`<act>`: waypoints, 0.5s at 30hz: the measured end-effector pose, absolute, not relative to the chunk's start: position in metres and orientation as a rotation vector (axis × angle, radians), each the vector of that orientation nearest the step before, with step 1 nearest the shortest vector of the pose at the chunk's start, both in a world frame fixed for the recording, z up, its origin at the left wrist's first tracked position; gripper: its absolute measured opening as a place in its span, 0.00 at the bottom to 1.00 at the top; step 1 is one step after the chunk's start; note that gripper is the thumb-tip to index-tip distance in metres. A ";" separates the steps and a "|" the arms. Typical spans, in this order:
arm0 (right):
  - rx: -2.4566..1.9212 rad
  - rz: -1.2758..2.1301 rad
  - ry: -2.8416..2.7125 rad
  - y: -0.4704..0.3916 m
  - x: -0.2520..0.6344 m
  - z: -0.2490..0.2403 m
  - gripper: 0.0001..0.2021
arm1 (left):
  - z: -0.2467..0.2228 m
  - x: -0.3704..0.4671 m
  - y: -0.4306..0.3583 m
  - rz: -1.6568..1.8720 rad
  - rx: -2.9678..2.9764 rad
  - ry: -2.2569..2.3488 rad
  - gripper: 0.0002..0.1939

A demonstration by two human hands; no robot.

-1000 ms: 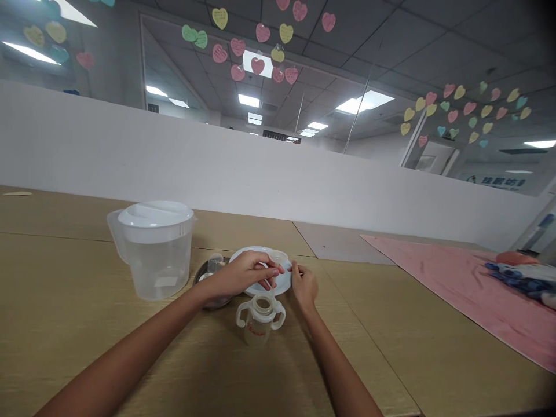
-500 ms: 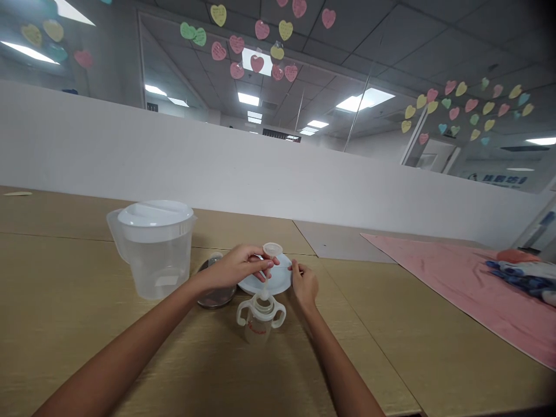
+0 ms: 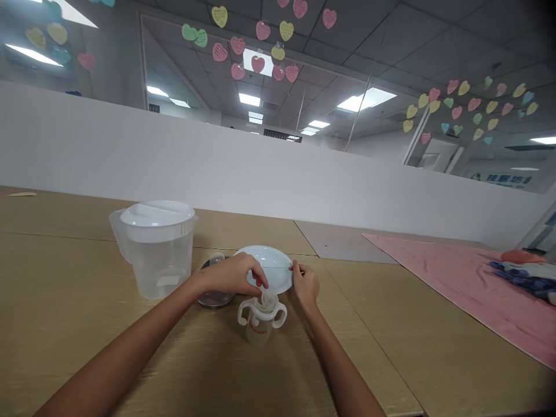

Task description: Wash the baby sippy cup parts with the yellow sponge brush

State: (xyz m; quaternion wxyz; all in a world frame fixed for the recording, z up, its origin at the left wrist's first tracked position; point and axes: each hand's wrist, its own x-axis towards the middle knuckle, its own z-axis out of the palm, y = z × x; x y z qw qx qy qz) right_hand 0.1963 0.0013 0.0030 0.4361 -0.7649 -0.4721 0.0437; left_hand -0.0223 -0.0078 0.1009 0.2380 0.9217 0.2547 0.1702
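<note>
In the middle of the table stands a clear sippy cup (image 3: 259, 333) with two white side handles and red print. A translucent straw piece (image 3: 270, 301) sits in its mouth, the white ball of its straw showing inside the cup. My left hand (image 3: 237, 273) reaches over from the left, thumb and forefinger closed at the piece's left edge. Behind the cup is a shallow white plate (image 3: 263, 255). My right hand (image 3: 306, 285) is closed in a pinch at the plate's right rim. A thin dark line crosses the plate towards these fingertips; what it is, I cannot tell.
A lidded clear pitcher (image 3: 160, 255) with water stands left of the cup. Partly under my left wrist lies a round metal dish (image 3: 216, 299) with a small clear item (image 3: 216, 258). Pink cloth (image 3: 434, 278) covers the right side, and a white wall (image 3: 243, 174) runs behind.
My left hand has lowered the straw piece from above the cup into its mouth. The straw's ball is now inside the cup. My right hand has stayed at the plate.
</note>
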 end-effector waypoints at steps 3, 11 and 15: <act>-1.852 0.091 -1.190 0.003 0.198 0.001 0.23 | 0.102 -0.030 0.003 0.430 2.551 0.776 0.12; -1.803 0.071 -1.201 0.008 0.203 -0.004 0.22 | 0.075 -0.051 0.044 -0.032 2.628 1.688 0.08; -1.851 0.065 -1.192 0.007 0.203 -0.002 0.22 | 0.056 -0.053 0.057 -0.070 2.583 1.756 0.14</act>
